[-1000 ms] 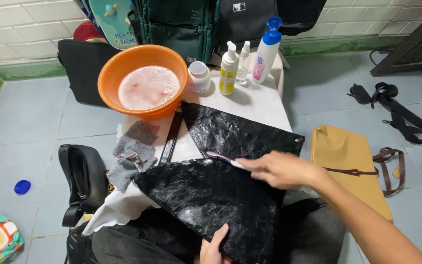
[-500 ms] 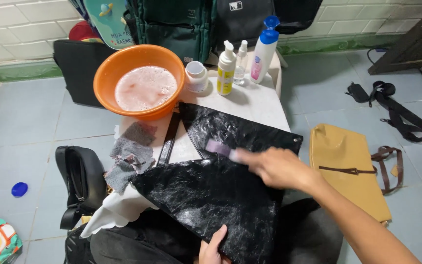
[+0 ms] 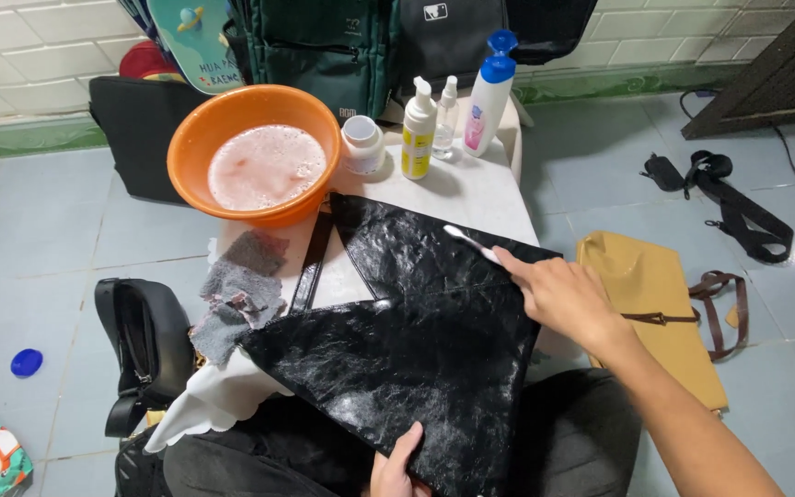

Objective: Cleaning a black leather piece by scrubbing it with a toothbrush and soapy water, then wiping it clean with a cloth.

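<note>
Black glossy bag (image 3: pixel 397 350) lies across the middle of the frame, wet and shiny, spread over the small white table (image 3: pixel 471 189) and running down onto your lap. Your right hand (image 3: pixel 558 294), right of centre, is closed around a thin white brush (image 3: pixel 473 243) with its tip on the bag's upper panel. Your left hand (image 3: pixel 396 465), bottom centre, pinches the bag's lower edge; only fingers show, so the full grip can't be told.

Step in hand looks like scrubbing the bag surface. Next move likely calls for steady hold with the left while you work the brush over the unscrubbed area, maybe a fresh dip.

Outward: grey rag (image 3: pixel 236 294) sits just left of the bag on the table. Orange basin (image 3: pixel 255 152) of foamy pinkish water stands upper left, touching the bag's top corner or very near. Small white jar (image 3: pixel 362 143), yellow-labelled pump bottle (image 3: pixel 418 129) and blue-capped white bottle (image 3: pixel 489 97) stand at top centre. Tan bag (image 3: pixel 655 304) lies on the tiled floor at right, black strap (image 3: pixel 729 207) beyond it.
</note>
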